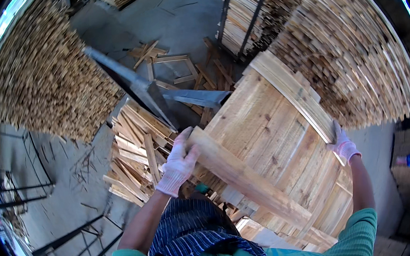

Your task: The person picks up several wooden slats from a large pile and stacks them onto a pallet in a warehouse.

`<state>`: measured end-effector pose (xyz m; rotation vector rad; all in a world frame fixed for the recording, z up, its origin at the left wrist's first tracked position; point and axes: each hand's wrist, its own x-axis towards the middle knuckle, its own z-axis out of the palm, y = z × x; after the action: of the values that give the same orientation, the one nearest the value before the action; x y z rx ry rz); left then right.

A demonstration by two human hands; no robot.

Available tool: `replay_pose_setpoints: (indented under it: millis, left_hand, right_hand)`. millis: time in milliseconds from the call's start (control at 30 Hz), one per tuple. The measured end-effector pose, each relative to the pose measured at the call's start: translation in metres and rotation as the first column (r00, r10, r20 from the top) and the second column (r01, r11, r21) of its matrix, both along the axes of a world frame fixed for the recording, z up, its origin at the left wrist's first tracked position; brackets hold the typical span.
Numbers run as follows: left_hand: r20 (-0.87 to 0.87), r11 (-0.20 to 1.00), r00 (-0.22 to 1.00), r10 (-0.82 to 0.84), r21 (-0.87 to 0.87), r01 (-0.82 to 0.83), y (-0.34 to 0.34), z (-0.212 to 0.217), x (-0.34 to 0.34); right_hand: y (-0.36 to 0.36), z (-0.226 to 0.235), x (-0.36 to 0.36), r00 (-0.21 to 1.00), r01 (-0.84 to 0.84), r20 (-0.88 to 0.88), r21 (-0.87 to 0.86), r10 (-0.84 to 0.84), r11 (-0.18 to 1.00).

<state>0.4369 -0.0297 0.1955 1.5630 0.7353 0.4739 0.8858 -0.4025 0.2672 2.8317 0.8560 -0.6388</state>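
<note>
My left hand (180, 157), in a pale work glove, closes on the upper-left end of a wooden plank (252, 178). That plank slants down to the right across a surface of wide boards (260, 121). My right hand (342, 143), gloved too, grips the lower end of a few narrow boards (296, 99) along the far right side of the same surface. Those narrow boards lie side by side or stacked; their exact number is unclear. The fingertips of both hands are partly hidden by the wood.
Tall stacks of boards rise at the left (44, 71) and right (344, 49). A grey metal frame (147, 91) stands just beyond my left hand, beside a heap of loose wood strips (134, 152). More wood scraps (171, 63) lie on the floor; black metal racks (76, 246) stand lower left.
</note>
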Motion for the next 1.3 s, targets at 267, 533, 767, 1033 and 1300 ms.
replay_pose_setpoints:
  millis: [267, 533, 767, 1033, 1300]
  left_hand:
    - [-0.083, 0.967, 0.991, 0.108, 0.241, -0.086, -0.007, -0.002, 0.003]
    - [0.255, 0.911, 0.919, 0.300, -0.364, -0.196, 0.008, -0.004, -0.025]
    - [0.173, 0.988, 0.984, 0.029, 0.145, -0.055, -0.019, -0.053, -0.051]
    - [0.012, 0.960, 0.999, -0.044, 0.277, 0.039, -0.009, -0.042, -0.060]
    - [0.053, 0.988, 0.991, -0.122, 0.103, 0.116, -0.008, -0.054, -0.065]
  right_hand:
    - [0.160, -0.013, -0.149, 0.919, -0.315, -0.007, 0.584, 0.393, 0.748]
    - [0.361, -0.008, -0.235, 0.729, -0.633, 0.275, 0.619, 0.627, 0.465]
    - [0.324, -0.085, -0.170, 0.815, -0.534, 0.386, 0.208, 0.433, 0.820]
    - [0.330, -0.065, -0.155, 0.753, -0.647, 0.305, 0.189, 0.583, 0.738]
    - [0.516, 0.000, -0.348, 0.694, -0.712, 0.193, 0.320, 0.693, 0.624]
